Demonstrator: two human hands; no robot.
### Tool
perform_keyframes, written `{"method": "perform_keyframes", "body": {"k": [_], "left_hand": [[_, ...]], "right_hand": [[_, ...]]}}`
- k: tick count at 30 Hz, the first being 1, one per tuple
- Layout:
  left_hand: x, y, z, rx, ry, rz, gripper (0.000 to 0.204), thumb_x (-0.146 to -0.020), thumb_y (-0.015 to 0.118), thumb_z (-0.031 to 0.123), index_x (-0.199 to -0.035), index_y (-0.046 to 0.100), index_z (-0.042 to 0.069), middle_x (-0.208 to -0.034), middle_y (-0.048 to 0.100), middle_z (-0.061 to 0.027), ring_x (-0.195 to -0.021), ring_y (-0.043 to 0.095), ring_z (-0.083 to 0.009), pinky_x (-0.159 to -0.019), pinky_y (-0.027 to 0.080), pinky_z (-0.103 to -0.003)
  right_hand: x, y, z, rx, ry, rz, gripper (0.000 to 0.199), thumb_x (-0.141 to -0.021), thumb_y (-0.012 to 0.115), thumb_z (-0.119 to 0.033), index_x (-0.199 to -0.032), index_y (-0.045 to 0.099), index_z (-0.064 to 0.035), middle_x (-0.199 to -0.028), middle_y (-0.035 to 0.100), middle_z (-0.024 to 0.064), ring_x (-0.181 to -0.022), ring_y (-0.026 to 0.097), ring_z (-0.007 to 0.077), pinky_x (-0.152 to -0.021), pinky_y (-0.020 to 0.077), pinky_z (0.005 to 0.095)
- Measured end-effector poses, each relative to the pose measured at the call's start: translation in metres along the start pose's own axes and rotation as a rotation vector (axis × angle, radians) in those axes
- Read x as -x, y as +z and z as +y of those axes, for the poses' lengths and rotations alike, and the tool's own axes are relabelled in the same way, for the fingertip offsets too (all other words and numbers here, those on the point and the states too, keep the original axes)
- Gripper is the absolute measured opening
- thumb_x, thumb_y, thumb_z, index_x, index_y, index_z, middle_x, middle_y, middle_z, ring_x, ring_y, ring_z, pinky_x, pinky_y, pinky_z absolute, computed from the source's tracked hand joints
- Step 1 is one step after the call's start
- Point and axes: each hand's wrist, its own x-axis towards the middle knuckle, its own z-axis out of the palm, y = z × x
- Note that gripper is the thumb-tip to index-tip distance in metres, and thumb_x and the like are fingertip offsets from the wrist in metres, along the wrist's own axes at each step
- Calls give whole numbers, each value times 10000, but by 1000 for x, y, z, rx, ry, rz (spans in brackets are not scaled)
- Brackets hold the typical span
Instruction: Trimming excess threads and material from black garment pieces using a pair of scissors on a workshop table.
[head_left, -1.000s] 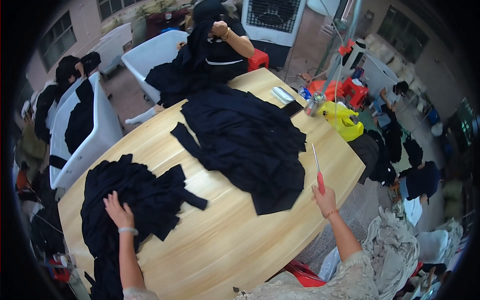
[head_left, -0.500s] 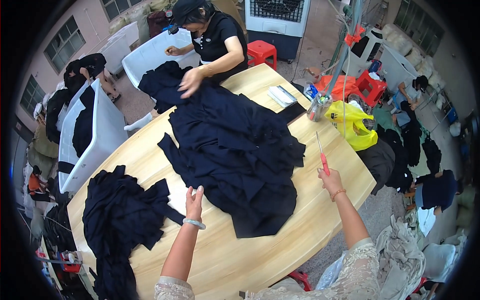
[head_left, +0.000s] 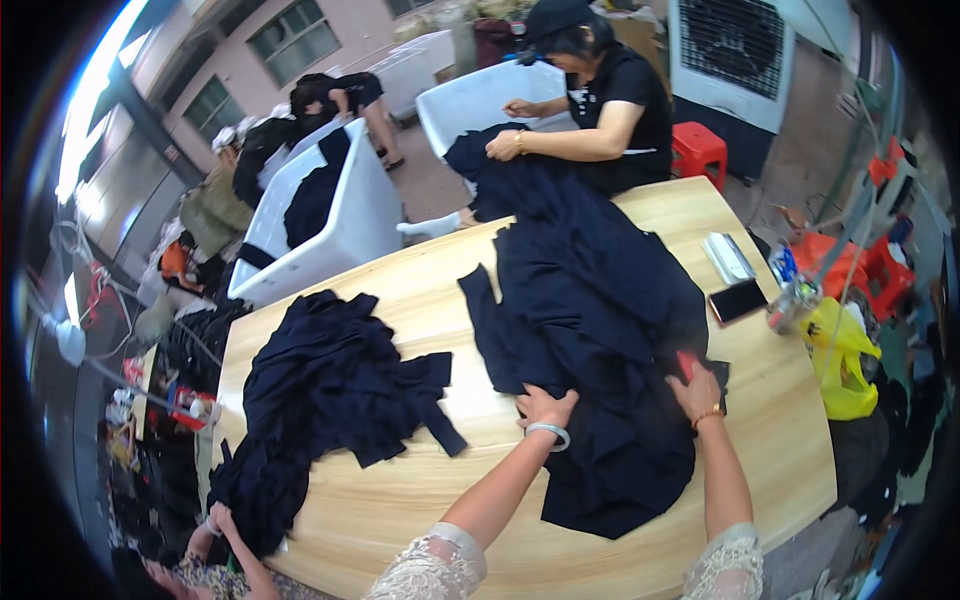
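A heap of dark navy cloth (head_left: 600,290) stretches across the middle of the table. My left hand (head_left: 548,407) lies on its left edge, thumb and fingers apart, fingertips partly hidden. At the opposite edge, my right hand (head_left: 697,395) touches the heap while closed around a red-handled tool (head_left: 686,364). Its thin metal shaft, plain in the earlier picture, cannot be made out now. A second dark cloth pile (head_left: 325,380) rests to the left. Across the table, a co-worker (head_left: 620,110) has a hand on the far end of the middle heap.
The pale wooden table (head_left: 480,520) has a curved edge. White tubs (head_left: 350,225) stand beyond it. At the lower left another person's hands (head_left: 222,522) hold the left pile. A dark phone-like slab (head_left: 738,300) and a yellow bag (head_left: 842,350) are at the right.
My view has swung left. Both my hands have come onto the middle heap, the right bringing the red-handled tool. The co-worker's hand has settled on the cloth. Another person appears lower left.
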Motion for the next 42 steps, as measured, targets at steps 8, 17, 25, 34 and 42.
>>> {"method": "perform_keyframes", "body": {"k": [8,17,25,34,42], "left_hand": [[0,-52,-62,-98,86,1,777,-706,736,342,-1300,387,-19,-1326,421,-208,-1232,419,-370,-992,386,-500],[-23,-147,-260,-90,556,-154,644,-656,745,175,-1174,461,-82,-1180,507,-280,-1147,475,-417,-1005,402,-416],[-3,-245,-348,-583,500,-264,661,-692,742,172,-1262,452,7,-1270,459,-205,-1156,462,-372,-980,388,-465],[8,-247,-359,-644,412,102,353,-894,486,137,-1242,519,86,-1298,473,-126,-1257,405,-298,-1058,261,-586],[143,-286,-316,359,720,64,489,-793,584,48,-1276,507,36,-1293,496,-174,-1243,444,-317,-1058,340,-389]], "right_hand": [[99,44,-42,-8,-99,-200,286,-730,725,-211,-853,607,19,-843,630,266,-815,616,436,-745,500,495],[329,80,-92,-264,-134,-535,393,-743,734,-346,-803,582,12,-753,611,220,-714,600,388,-631,469,447],[447,47,-87,-77,-395,-1055,208,-768,604,-205,-919,622,-64,-877,648,196,-822,622,390,-719,497,473],[373,-36,-102,116,-669,-1008,154,-699,594,-135,-833,595,-60,-849,649,148,-804,630,345,-712,504,451],[346,-25,-167,45,-792,-1010,167,-720,560,-116,-857,589,-25,-857,652,171,-805,638,349,-714,516,447]]}}
